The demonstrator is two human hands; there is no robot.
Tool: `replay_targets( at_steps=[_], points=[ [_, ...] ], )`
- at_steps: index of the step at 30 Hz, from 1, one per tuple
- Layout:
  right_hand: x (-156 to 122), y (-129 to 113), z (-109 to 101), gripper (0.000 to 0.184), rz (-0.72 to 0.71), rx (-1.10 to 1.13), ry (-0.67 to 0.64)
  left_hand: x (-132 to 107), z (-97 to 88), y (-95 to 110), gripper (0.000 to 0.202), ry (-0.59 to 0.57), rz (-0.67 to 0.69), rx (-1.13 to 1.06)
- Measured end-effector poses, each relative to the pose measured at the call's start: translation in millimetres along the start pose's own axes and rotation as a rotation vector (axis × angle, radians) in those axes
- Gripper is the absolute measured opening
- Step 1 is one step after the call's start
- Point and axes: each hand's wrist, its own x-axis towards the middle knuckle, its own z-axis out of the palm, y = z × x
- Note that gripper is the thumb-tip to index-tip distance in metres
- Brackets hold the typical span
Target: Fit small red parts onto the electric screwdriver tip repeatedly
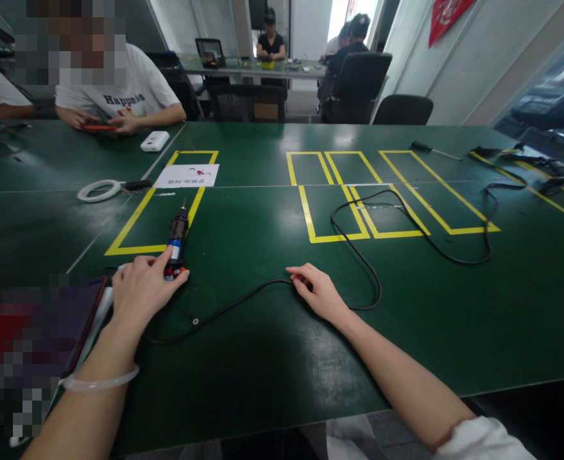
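Observation:
My left hand [142,284] is closed around the rear end of an electric screwdriver [179,233]. The screwdriver is dark with a blue and white label, and its bit points away from me. Its index finger lies along the label, and the thumb is by the red rear end. A black cable [243,299] runs across the green table to my right hand [318,291]. There the fingers are bent together on the cable, which passes under the hand and comes out on its right side.
Yellow tape outlines [339,239] mark the table [243,358]. A white paper card [186,176], a tape roll [100,190], a white box [155,141] and a screwdriver [435,151] lie farther off. Dark cables [550,169] pile up at right. A person [119,96] sits opposite.

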Motion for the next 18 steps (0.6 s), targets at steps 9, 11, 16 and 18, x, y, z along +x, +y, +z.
replay_targets(
  at_steps=[9, 11, 16, 18],
  points=[
    [1, 1, 1, 0.027, 0.009, 0.039, -0.001, -1, 1.7, -12, 0.05, 0.113, -0.024, 0.034],
    [1, 2, 1, 0.027, 0.008, 0.044, 0.001, -5, 1.4, -7, 0.043, 0.136, -0.021, 0.003],
    [1, 3, 1, 0.025, 0.002, 0.044, 0.0, -6, -1.0, -3, 0.043, 0.177, -0.06, -0.016],
    [1, 2, 1, 0.025, 0.005, 0.039, -0.002, -6, -6.3, 0, 0.044, 0.211, -0.068, -0.074]
  ],
)
